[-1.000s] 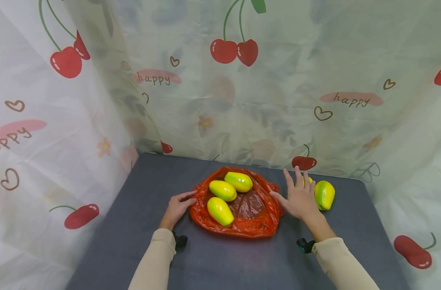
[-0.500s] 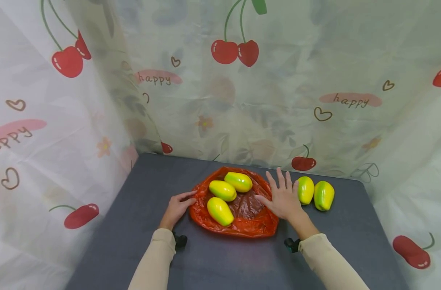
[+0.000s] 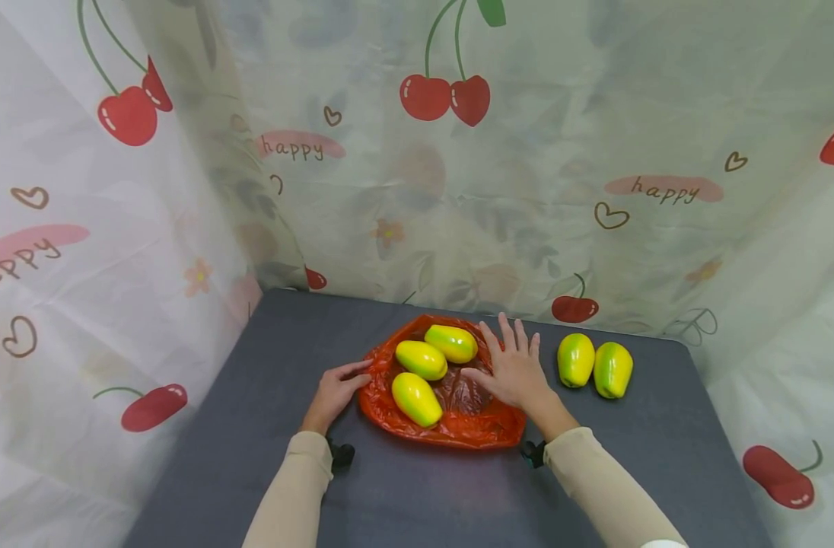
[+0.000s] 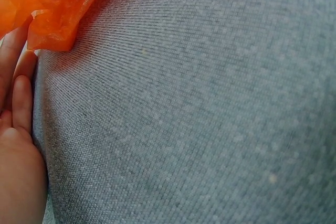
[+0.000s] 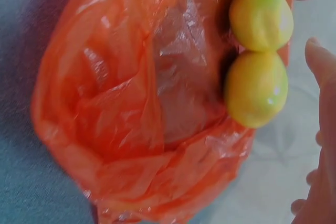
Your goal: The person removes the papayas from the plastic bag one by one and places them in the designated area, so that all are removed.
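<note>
A red plastic bag (image 3: 458,434) lies spread open on the dark table, three glossy yellow-green oval fruits (image 3: 417,399) in its left and back part. At the bag's left rim my left hand (image 3: 333,396) pinches the plastic between thumb and fingers. In the left wrist view its fingers (image 4: 22,103) reach up to the orange-looking plastic (image 4: 58,19). My right hand (image 3: 520,373) holds nothing; its fingers are spread, and it overlaps the bag's right side. The right wrist view has the fruits (image 5: 257,87) in the bag, with the hand's edge at far right.
Two more of the same fruits, a left one (image 3: 576,360) and a right one (image 3: 613,370), lie side by side at the table's back right. A pale curtain (image 3: 499,190) with cherry prints stands behind the table (image 3: 417,502) and along both sides.
My right hand has moved left, from in front of the two loose fruits to over the bag's right side, uncovering the left loose fruit. My left hand has stayed at the bag's rim.
</note>
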`<control>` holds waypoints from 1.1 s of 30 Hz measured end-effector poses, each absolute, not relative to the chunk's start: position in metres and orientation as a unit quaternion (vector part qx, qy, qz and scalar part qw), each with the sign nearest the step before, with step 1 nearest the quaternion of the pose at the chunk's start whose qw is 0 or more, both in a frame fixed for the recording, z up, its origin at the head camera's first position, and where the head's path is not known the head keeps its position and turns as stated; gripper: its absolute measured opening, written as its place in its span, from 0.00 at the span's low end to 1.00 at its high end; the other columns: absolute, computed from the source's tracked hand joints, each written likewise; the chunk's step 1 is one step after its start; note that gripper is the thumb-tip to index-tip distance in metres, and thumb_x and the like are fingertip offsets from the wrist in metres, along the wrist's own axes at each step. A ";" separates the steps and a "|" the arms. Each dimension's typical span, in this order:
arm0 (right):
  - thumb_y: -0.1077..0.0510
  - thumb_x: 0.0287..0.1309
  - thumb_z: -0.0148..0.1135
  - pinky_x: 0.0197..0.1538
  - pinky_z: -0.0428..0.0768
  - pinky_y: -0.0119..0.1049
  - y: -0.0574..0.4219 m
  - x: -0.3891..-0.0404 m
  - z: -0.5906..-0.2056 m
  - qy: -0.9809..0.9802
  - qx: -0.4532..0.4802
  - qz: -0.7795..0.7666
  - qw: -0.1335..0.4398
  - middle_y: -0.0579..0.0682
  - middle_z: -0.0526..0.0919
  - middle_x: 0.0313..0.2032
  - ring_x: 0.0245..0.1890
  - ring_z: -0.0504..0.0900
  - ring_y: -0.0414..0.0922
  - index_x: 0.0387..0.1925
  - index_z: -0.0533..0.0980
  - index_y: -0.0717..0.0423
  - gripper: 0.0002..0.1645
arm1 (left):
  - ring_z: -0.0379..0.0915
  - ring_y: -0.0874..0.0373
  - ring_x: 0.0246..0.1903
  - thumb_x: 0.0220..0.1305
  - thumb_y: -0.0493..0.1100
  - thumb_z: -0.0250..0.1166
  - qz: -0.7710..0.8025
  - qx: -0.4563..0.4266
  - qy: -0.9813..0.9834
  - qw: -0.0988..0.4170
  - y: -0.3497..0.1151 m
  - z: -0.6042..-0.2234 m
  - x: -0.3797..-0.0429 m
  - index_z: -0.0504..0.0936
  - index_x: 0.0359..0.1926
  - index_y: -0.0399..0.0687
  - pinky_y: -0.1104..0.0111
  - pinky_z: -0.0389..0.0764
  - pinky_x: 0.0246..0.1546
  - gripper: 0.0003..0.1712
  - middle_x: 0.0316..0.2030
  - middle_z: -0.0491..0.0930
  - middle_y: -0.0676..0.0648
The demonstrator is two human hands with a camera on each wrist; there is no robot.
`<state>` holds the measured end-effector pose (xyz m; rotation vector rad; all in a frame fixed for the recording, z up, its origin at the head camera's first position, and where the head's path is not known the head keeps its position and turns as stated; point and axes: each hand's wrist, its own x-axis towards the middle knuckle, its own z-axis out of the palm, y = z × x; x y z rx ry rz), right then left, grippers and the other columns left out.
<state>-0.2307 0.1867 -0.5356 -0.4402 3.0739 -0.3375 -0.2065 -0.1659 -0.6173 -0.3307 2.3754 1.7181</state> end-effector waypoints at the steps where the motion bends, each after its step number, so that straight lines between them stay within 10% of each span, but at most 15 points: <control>1: 0.20 0.59 0.54 0.75 0.41 0.77 0.184 -0.232 -0.536 0.984 -0.144 -0.108 0.010 0.60 0.39 0.82 0.81 0.40 0.68 0.82 0.47 0.42 0.60 | 0.66 0.45 0.73 0.67 0.54 0.68 0.580 -0.111 0.801 0.095 -0.166 -0.617 -0.206 0.84 0.62 0.64 0.45 0.64 0.75 0.22 0.69 0.76 0.45; 33: 0.46 0.63 0.70 0.72 0.70 0.62 0.154 -0.266 -0.546 0.949 -0.207 -0.212 0.106 0.55 0.50 0.80 0.76 0.56 0.61 0.80 0.53 0.42 0.51 | 0.66 0.46 0.73 0.66 0.54 0.68 0.579 -0.118 0.801 0.095 -0.166 -0.618 -0.206 0.84 0.61 0.65 0.45 0.63 0.76 0.22 0.68 0.77 0.46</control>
